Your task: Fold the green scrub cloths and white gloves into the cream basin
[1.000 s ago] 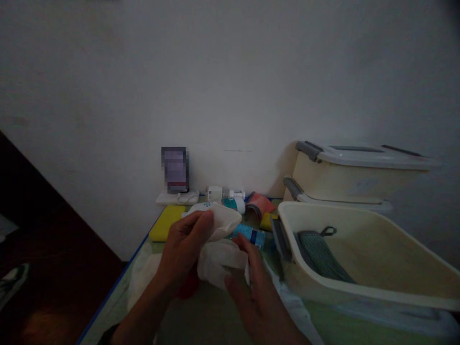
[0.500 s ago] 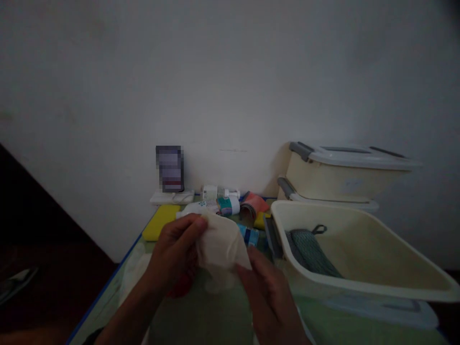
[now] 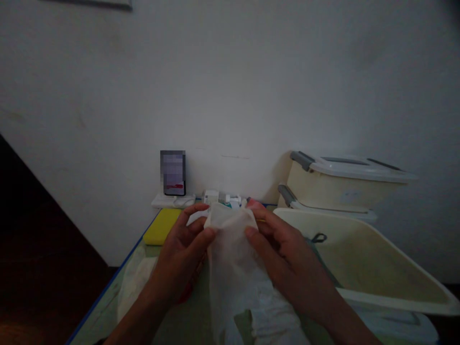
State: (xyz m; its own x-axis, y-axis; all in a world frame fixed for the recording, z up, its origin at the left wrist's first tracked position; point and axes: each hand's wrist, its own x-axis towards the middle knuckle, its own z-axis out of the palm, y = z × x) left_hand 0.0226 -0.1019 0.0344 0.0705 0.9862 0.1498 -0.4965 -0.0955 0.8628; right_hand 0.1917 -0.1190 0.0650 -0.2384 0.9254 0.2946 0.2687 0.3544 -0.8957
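Note:
A thin, slightly see-through white cloth (image 3: 232, 254) hangs between my hands over the table; its exact kind is unclear. My left hand (image 3: 185, 251) pinches its upper left corner between thumb and fingers. At the upper right edge, my right hand (image 3: 280, 249) grips it the same way. Ruffled white material (image 3: 273, 311) lies below my right hand, and I cannot tell whether it belongs to the same piece. Behind my left hand a red thing (image 3: 187, 292) shows in part. Bottles (image 3: 212, 196) lie beyond the cloth, partly hidden by it.
At the right stands an open cream bin (image 3: 388, 249) with a grey-green cloth item (image 3: 325, 263) inside. Lidded boxes (image 3: 345, 191) are stacked behind it. A yellow block (image 3: 160, 227), a phone (image 3: 174, 175) on a white stand and white material (image 3: 134, 282) are at the left.
The white cloth has been raised and spread, hanging longer now. My right hand has shifted from its lower right corner to its upper right edge. The view has tilted slightly upward.

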